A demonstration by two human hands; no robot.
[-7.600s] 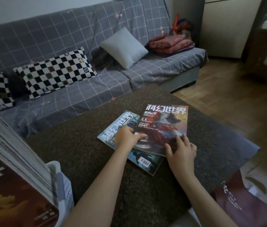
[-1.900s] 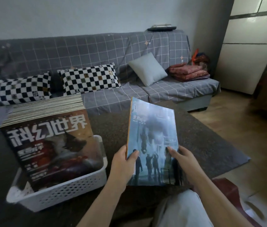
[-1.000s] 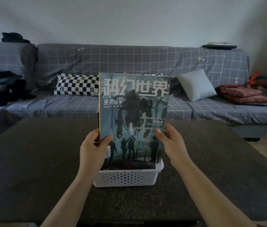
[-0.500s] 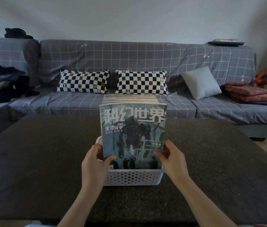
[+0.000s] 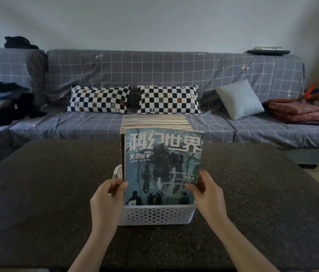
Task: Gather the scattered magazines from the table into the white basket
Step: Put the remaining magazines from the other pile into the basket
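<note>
Currently left hand [image 5: 108, 199] grips the left edge of the blue-cover magazine [image 5: 162, 167], thumb on the cover, fingers curled behind. Right hand [image 5: 207, 193] grips the right edge the same way, thumb on the cover's lower right. Magazine stands upright, bottom edge already inside the near end of the white basket [image 5: 157, 214], cover facing the camera. Behind it, a row of upright magazines [image 5: 155, 121] packs the basket toward the far side. Basket sits on the dark speckled table [image 5: 47, 193], roughly centre. Beyond the table: grey grid-pattern sofa [image 5: 154, 67] with 2 checkered pillows [image 5: 98, 99], 1 plain grey cushion [image 5: 239, 100] to the right, folded red blankets [image 5: 297, 111] far right, dark clothes [image 5: 3, 101] far left.
</note>
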